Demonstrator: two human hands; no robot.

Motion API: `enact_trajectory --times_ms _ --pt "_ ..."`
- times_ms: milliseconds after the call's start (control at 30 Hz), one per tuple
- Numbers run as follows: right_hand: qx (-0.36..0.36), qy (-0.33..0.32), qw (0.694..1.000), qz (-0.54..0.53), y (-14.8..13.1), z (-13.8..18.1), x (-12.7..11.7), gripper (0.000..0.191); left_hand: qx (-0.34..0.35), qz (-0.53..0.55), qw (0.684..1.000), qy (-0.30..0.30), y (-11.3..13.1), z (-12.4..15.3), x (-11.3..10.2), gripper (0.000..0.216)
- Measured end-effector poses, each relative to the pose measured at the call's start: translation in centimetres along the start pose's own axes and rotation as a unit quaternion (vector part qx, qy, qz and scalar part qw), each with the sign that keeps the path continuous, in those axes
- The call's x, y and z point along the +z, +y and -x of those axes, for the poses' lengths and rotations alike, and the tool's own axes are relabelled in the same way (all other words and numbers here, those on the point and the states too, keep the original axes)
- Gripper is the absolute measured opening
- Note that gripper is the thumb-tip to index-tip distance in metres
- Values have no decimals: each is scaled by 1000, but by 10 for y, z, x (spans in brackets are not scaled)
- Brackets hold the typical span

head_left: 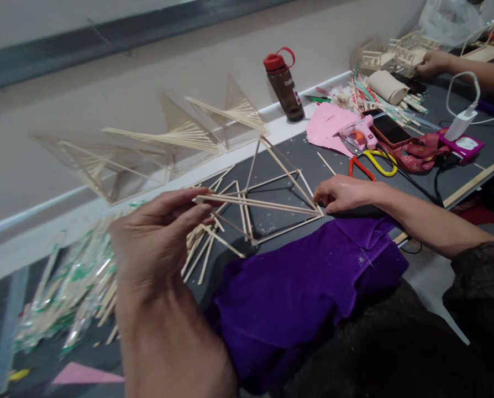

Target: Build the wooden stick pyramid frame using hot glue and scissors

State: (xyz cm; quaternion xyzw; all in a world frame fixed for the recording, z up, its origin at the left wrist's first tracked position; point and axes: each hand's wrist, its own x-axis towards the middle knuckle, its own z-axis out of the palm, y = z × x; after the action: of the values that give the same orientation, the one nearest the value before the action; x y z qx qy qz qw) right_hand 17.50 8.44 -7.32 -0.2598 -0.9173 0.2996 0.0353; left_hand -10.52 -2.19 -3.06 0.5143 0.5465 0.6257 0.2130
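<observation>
My left hand (158, 237) is raised at the left, with its thumb and fingertips pinched on the near ends of thin wooden sticks (257, 204). These sticks slant across to a corner of a stick frame (287, 230) on the dark table. My right hand (348, 193) has its fingers curled at that same right-hand corner, gripping it where the sticks meet. Other sticks of the frame rise to a peak at the back. Loose bare sticks (208, 254) lie beside the frame, partly behind my left hand. A purple cloth (297, 293) is bunched in front of it.
Wrapped chopsticks (73, 287) cover the left side. A fanned stick structure (176, 135) stands by the wall, near a bottle (286, 91). Scissors (373, 163), a pink glue gun (367, 132), a phone (388, 129) and cables lie right. Another person's hand (433, 63) is at the far right.
</observation>
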Motion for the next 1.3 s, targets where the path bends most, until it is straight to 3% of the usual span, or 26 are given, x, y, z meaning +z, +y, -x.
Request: enact_trajectory --times_ms 333,500,800,1200,1300 --pt "1 20 1000 0 0 -3 5 28 -10 -6 1000 1 2 0 -2 22" --pt "6 -3 1000 0 -1 -3 4 35 -13 -6 1000 6 1 1 0 23" --pt "36 17 999 -14 -5 -4 5 30 -13 -16 1000 4 1 1 2 21" --pt "19 -4 998 -51 2 -3 2 39 -11 -9 1000 -2 5 2 1 22" --pt "10 6 997 -75 5 -3 3 34 -17 -8 1000 -4 5 2 0 22"
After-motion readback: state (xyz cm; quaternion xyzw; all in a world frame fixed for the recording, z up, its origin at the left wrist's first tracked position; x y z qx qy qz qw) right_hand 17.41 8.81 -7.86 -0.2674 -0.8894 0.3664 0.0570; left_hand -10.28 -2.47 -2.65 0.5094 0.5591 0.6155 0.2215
